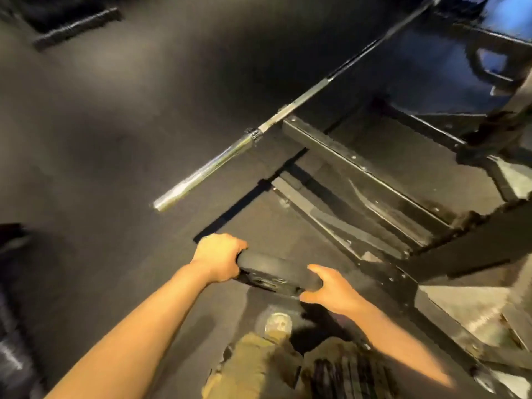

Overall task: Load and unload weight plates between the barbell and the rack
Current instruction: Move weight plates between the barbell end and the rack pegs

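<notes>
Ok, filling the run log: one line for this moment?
left hand + right hand: grip round black weight plate | chrome barbell sleeve: bare

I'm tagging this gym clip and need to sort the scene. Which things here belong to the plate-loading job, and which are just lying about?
Part of the job:
- weight plate, held at its rim by the left hand and right hand
- barbell, its sleeve bare
- rack frame

Just lying about:
- dark bar on the floor, far off
- blurred dark equipment at the left edge
</notes>
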A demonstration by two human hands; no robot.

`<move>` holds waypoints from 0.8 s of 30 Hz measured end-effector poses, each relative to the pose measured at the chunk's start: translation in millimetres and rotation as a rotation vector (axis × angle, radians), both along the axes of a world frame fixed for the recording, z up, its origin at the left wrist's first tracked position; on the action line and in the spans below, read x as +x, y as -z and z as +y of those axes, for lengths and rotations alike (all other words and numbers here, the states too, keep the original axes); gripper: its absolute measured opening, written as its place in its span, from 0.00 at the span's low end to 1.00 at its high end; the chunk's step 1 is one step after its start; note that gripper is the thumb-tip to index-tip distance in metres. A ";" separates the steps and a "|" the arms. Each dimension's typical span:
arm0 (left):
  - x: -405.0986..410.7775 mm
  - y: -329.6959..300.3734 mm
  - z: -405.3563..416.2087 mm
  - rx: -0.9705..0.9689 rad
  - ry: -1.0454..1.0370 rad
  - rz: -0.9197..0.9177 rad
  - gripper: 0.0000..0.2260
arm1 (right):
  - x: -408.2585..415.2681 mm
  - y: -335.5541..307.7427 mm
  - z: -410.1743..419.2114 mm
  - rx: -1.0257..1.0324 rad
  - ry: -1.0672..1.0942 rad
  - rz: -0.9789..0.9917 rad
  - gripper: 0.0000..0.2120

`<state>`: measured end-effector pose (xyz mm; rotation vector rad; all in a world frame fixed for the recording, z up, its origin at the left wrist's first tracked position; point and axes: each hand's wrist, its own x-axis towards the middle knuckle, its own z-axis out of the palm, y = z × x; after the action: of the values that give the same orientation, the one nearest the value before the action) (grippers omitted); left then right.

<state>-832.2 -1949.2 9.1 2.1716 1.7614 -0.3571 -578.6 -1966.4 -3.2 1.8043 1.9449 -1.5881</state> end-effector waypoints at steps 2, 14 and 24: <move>-27.8 -15.6 -5.8 0.031 -0.013 0.099 0.07 | -41.8 -7.8 9.2 -0.062 -0.152 0.048 0.23; -185.8 2.2 -71.7 0.230 -1.090 -0.455 0.22 | -251.2 -45.1 48.1 0.161 -0.409 0.031 0.14; -242.7 33.6 -20.0 0.343 -1.295 -0.465 0.18 | -332.6 -23.0 112.1 0.009 -0.487 0.079 0.08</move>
<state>-1075.0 -1969.2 -24.5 0.7299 2.5210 0.7240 -911.1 -1854.3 19.8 1.1515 2.2019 -1.4952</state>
